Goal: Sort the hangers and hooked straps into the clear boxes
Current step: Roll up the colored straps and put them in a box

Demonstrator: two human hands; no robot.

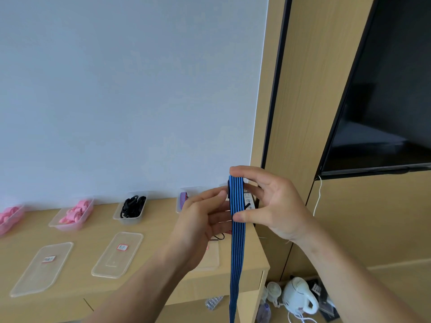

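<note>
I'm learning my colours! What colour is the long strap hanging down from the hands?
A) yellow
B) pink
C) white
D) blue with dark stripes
D: the strap, pinched by the right hand and held by the left hand, is bright blue with thin dark stripes along it.

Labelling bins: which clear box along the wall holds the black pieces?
The third box from the left; the two before it hold pink pieces.
</note>
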